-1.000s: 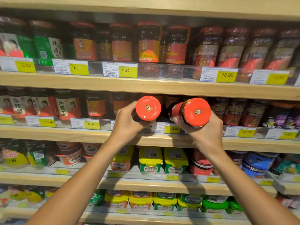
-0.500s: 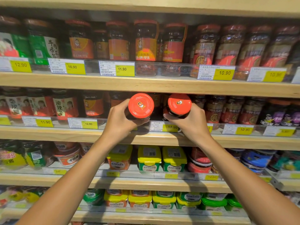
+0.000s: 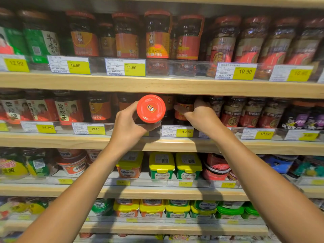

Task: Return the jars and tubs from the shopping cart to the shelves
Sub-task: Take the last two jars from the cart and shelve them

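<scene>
My left hand [image 3: 128, 126] grips a dark sauce jar with a red lid [image 3: 151, 108], tipped so the lid faces me, just in front of the second shelf [image 3: 157, 142]. My right hand [image 3: 197, 114] reaches into that shelf and is wrapped around a second jar [image 3: 184, 106], which stands upright among the other jars above the 12.90 price tag. Its lid is hidden in the shadow under the shelf above.
Rows of red-lidded sauce jars fill the top shelf [image 3: 157, 85] and the second shelf. A clear plastic rail with yellow price tags [image 3: 185, 132] runs along each shelf front. Yellow-lidded tubs [image 3: 162, 165] and green tubs sit on the lower shelves.
My right hand has pushed its jar into the second shelf and stood it upright; the red lid no longer faces me. My left hand with its jar has stayed in place.
</scene>
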Demonstrator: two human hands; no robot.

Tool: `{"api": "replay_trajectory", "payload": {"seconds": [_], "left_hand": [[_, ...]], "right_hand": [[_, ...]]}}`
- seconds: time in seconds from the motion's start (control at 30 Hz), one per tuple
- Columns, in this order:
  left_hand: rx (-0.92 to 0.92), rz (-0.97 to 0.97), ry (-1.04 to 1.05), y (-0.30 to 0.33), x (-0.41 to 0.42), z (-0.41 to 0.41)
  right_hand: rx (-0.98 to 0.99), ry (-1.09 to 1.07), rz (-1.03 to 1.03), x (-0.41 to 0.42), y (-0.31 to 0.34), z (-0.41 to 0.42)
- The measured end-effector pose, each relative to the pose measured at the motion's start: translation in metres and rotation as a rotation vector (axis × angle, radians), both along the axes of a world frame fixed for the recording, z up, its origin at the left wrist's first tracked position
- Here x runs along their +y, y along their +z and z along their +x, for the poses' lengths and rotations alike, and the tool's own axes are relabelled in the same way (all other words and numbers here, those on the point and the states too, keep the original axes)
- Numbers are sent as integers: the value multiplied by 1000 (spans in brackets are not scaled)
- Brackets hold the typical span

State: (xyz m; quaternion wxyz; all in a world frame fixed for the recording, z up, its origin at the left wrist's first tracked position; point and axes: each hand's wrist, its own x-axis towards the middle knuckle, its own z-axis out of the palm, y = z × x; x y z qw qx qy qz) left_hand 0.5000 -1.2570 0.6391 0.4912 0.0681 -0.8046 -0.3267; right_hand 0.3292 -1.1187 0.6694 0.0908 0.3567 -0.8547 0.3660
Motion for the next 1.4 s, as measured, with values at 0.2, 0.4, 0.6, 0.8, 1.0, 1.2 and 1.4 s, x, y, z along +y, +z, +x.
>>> {"api": "replay_trajectory", "payload": {"seconds": [0.2,0.4,0.6,0.8,1.0,1.2,1.4], "left_hand": [[23,-15,-6,1,4,2],[1,-22,-16,2,2,-5],[-85,20,46,-5,-8,-22],[-149,62,118,-2,-10,-31],[-370,5,286,16,2,-36],[-473,-41,340,22,8,-35],[-486,-208,460,7,6,-10]], "right_hand": [[15,41,49,12,-3,9],[200,18,22,39,-26,20],[216,126,-143,59,-39,21],[219,141,-193,66,-44,17],[215,143,-182,67,-48,15],[235,148,-139,67,-52,11],[275,148,-84,72,-53,11]]}}
